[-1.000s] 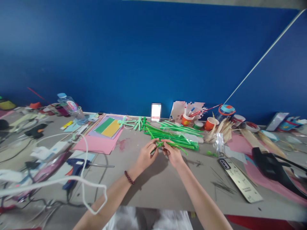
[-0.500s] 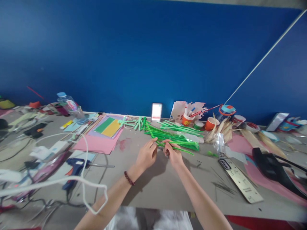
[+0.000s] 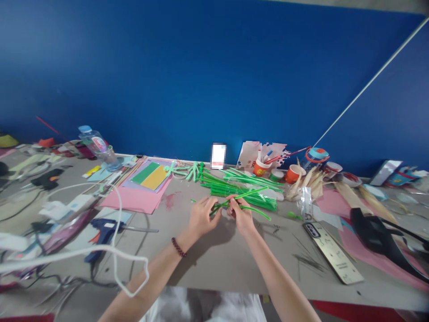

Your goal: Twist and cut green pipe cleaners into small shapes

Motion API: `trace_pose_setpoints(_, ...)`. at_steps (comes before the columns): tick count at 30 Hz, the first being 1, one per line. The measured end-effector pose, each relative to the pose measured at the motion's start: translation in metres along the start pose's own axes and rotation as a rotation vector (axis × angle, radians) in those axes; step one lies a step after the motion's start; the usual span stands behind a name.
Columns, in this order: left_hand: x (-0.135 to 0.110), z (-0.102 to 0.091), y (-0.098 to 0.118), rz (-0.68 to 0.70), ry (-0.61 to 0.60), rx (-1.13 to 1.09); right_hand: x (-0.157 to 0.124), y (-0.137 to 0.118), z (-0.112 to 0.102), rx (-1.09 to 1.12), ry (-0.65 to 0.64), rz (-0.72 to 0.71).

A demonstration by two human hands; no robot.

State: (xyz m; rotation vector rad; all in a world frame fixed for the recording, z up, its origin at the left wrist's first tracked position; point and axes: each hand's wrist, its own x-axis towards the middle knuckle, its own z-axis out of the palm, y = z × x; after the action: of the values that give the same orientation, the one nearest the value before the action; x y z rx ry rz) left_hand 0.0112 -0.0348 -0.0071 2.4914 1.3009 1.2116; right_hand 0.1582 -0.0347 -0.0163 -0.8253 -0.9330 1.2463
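My left hand (image 3: 201, 215) and my right hand (image 3: 241, 213) meet over the grey table (image 3: 221, 255), both pinched on thin green pipe cleaners (image 3: 246, 197) that cross between them. One stem sticks out up and right, another curves down to the right. Just behind my hands lies a pile of green pipe cleaners (image 3: 244, 188). A bead bracelet is on my left wrist.
Pink and coloured paper sheets (image 3: 140, 190) lie at left, with a blue glue gun (image 3: 103, 228), white cable (image 3: 115, 250) and a water bottle (image 3: 95, 144). Orange cups (image 3: 295, 173), dried husks (image 3: 308, 181), a metal ruler (image 3: 333, 259) and a black tool (image 3: 378, 237) are at right.
My hands have lifted a few green stems clear of the pile and turned them, so one now points up to the right. The view has shifted slightly.
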Motion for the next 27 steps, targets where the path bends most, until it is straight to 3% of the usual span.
trace_pose_setpoints(6, 0.004, 0.0, -0.003, 0.137, 0.03, 0.085, -0.002, -0.004, 0.002, 0.005, 0.018, 0.05)
trace_pose_setpoints(13, 0.003, 0.006, -0.011, 0.202, 0.059, 0.041, -0.001, -0.005, 0.002, -0.079, -0.006, 0.057)
trace_pose_setpoints(27, 0.003, 0.003, -0.006, 0.134, -0.071, 0.143, 0.003, 0.003, -0.004, -0.219, -0.023, 0.158)
